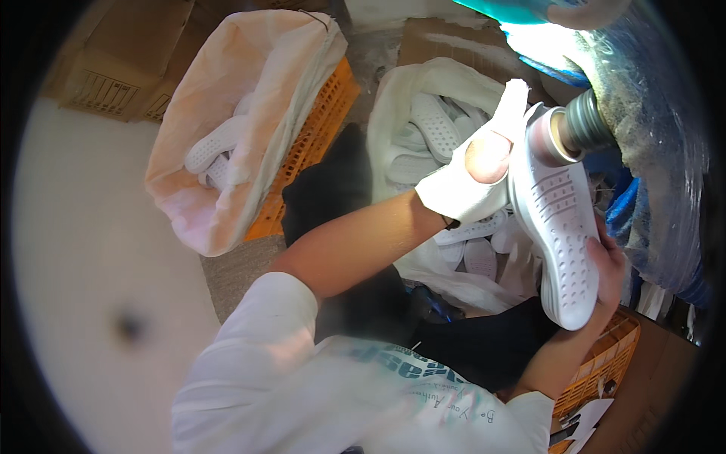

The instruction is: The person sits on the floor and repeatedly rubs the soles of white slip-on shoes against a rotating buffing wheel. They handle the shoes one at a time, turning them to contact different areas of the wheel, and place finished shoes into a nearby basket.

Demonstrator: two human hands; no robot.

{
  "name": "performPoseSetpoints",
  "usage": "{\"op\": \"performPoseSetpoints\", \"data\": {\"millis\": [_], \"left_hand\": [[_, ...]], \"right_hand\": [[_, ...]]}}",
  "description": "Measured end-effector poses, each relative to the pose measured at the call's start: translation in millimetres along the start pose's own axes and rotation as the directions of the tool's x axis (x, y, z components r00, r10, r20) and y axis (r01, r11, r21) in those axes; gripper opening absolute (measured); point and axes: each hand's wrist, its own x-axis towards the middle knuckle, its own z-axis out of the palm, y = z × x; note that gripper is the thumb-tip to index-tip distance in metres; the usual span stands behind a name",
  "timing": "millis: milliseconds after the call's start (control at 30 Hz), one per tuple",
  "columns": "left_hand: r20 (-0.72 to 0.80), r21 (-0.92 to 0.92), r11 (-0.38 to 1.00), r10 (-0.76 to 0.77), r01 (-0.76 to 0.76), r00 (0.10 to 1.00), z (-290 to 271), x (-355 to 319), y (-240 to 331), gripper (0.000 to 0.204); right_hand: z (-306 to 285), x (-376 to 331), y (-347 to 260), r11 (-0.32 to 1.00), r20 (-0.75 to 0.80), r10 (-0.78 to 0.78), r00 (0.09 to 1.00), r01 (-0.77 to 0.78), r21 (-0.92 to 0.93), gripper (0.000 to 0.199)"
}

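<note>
A white shoe sole (563, 227) with rows of small holes is held up at a slant between my two hands. My left hand (484, 163), in a white glove or wrap that leaves part of it bare, grips the sole's upper left edge; its fingertips are washed out by glare. My bare right hand (607, 265) is closed on the sole's lower right edge, with some fingers hidden behind it. A pale round wheel (558, 136) on a grey ribbed shaft (590, 122) is at the sole's upper end and appears to touch it.
Below the sole, a white-lined container (389, 98) holds several white soles. An orange crate (314, 125) with a peach liner (174, 170) holds more at the left. Plastic-wrapped padding (665, 151) surrounds the shaft. Another orange crate (616, 352) stands at lower right; cardboard boxes (113, 60) are at upper left.
</note>
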Motion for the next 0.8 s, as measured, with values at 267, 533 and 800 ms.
{"op": "performPoseSetpoints", "data": {"millis": [267,533,800], "left_hand": [[0.002,-0.177,0.983,-0.049,0.049,0.999,27.2,0.1,1.1,0.063],[-0.136,-0.214,0.971,-0.139,0.107,0.981,43.4,-5.4,-0.9,0.069],[-0.006,-0.388,0.915,-0.122,0.11,0.993,29.0,21.5,2.6,0.073]], "right_hand": [[-26.4,-5.6,-38.6,0.914,-0.098,-0.137,0.986,0.088,-0.395,0.058],[-39.0,5.0,-51.1,0.826,-0.149,-0.202,0.968,0.087,-0.556,0.054],[-1.2,-12.7,-43.1,0.978,0.015,-0.038,0.999,0.04,-0.203,0.045]]}}
